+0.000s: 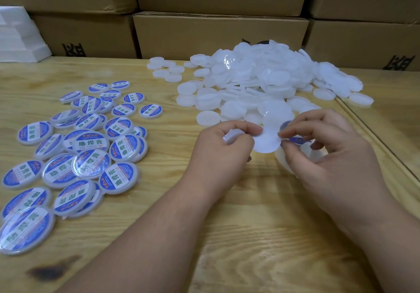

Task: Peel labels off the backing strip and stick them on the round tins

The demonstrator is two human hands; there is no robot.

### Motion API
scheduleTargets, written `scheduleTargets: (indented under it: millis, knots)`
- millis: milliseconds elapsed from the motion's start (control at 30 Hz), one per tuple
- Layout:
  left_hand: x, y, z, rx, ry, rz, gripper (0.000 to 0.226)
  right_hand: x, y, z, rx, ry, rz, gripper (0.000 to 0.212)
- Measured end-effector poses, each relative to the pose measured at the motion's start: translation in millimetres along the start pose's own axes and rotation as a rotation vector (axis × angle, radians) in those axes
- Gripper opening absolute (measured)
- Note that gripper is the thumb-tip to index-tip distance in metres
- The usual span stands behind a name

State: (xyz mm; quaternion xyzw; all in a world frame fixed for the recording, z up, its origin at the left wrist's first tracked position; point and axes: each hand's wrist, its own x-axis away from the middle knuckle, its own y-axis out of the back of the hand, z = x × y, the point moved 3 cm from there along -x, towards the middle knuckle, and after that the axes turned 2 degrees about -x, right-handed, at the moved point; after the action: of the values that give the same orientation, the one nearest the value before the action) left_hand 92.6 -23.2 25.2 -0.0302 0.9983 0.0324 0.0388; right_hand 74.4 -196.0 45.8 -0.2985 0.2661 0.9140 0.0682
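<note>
Both forearms reach forward, the left hand (223,143) and the right hand (322,147) close together, fingers curled and pinching.

Translucent matt plastic tins (261,81), glossy printed labels (91,143), grainy wooden table (227,213), cardboard boxes (218,35).

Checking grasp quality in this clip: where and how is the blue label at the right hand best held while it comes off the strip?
By its free edge, pinched from the right side. The blue label is thin and flat, and the right hand pinches it beside the white backing strip.
</note>
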Motion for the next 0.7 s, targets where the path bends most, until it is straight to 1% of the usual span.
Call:
scheduleTargets:
  millis: [133,200,233,300,333,400,467,600,633,700]
  knots:
    - [-1.5,0.1,0.6,0.000,0.014,0.046,0.025,-1.2,1.4,1.2,0.007,-0.026,0.000,0.021]
    - [-2.0,-1.9,-0.3,0.060,0.031,0.079,0.026,-0.9,1.3,2.5,0.005,-0.043,-0.012,0.020]
    - [-2.2,-3.0,-1.0,0.138,0.048,0.103,0.027,-0.8,1.2,3.4,-0.009,-0.051,-0.022,0.020]
    - [-2.7,-3.6,-2.4,0.368,0.104,0.154,0.035,0.3,1.4,4.5,-0.062,-0.067,-0.052,0.023]
    - [-2.9,-3.0,-2.9,0.469,0.123,0.166,0.038,1.0,1.6,5.1,-0.104,-0.083,-0.066,0.021]
    - [-3.3,-1.2,-2.6,0.552,0.141,0.152,0.036,2.0,1.7,7.4,-0.186,-0.135,-0.078,0.008]
    - [-4.0,-1.2,-2.4,0.586,0.166,0.135,0.031,3.4,0.0,9.9,-0.303,-0.172,-0.065,0.013]
    - [-5.1,-5.2,-2.8,0.688,0.208,0.142,0.032,4.2,-9.6,15.7,-0.593,-0.249,0.011,0.025]
    - [-4.8,-6.0,-2.8,0.718,0.222,0.153,0.031,4.7,-12.1,14.9,-0.628,-0.284,0.031,0.031]
    - [-3.3,-7.7,-3.2,0.765,0.247,0.195,0.030,5.6,-16.2,11.6,-0.621,-0.342,0.071,0.035]
